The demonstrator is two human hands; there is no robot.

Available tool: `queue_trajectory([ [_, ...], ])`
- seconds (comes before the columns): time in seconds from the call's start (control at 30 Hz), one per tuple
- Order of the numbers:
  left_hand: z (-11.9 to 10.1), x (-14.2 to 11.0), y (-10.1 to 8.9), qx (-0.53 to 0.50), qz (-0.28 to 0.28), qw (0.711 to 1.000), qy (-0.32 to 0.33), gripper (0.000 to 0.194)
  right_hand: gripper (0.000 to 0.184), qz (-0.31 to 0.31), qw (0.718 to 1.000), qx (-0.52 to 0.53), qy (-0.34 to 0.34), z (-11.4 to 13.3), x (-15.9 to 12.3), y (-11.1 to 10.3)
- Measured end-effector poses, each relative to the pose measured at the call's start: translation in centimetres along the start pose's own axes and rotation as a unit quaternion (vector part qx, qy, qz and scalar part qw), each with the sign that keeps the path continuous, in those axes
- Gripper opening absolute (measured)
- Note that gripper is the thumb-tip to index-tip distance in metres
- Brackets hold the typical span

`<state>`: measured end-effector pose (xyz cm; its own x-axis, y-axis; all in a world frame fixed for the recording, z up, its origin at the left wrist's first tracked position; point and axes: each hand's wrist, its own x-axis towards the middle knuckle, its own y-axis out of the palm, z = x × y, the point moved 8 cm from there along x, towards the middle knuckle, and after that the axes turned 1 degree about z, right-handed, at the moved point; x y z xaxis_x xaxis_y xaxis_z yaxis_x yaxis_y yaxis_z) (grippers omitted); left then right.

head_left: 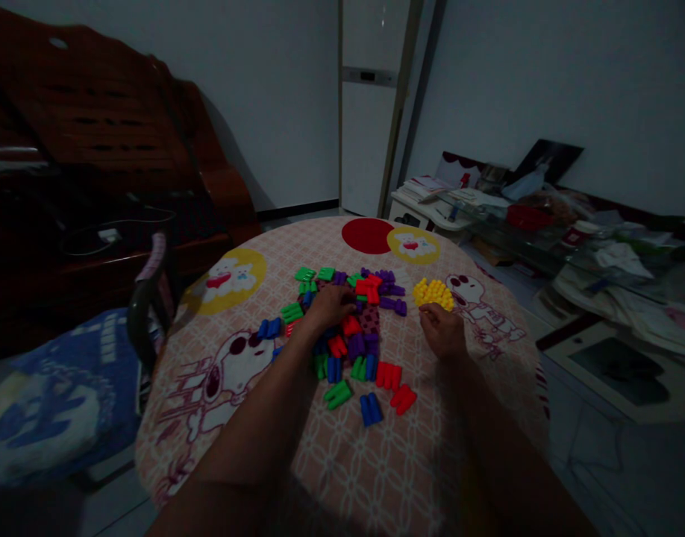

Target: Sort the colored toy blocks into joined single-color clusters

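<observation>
A mixed heap of plastic building blocks lies on the table, in green, blue, red and purple. My left hand (332,306) reaches into its middle, fingers curled down over the blocks; what lies under the fingertips is hidden. Just right of those fingers are a red block (368,289) and several purple blocks (395,306). A bumpy yellow cluster (433,294) sits to the right of the heap. My right hand (444,330) is at its near edge, thumb and fingers pinched together. Whether anything small is between them cannot be made out.
A patterned cloth covers the round table (376,477). Loose blocks, such as a blue one (370,409) and a green one (337,395), lie nearer me. A chair (146,298) and wooden bench (119,142) stand left; a cluttered glass-topped stand (521,231) is at right.
</observation>
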<state>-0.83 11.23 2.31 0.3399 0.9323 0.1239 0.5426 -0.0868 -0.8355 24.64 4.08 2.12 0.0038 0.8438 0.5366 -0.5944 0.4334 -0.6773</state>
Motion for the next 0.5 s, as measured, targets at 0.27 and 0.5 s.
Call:
queue_trajectory([
  [0.27, 0.1, -0.1, 0.4, 0.004, 0.002, 1.000, -0.016, 0.018, 0.024, 0.082, 0.995, 0.008, -0.062, 1.8, -1.0, 3.3],
  [0.5, 1.1, -0.1, -1.7, -0.066, -0.087, 0.993, -0.049, 0.018, 0.031, 0.054, 0.997, -0.036, -0.040, 1.5, -0.8, 3.2],
])
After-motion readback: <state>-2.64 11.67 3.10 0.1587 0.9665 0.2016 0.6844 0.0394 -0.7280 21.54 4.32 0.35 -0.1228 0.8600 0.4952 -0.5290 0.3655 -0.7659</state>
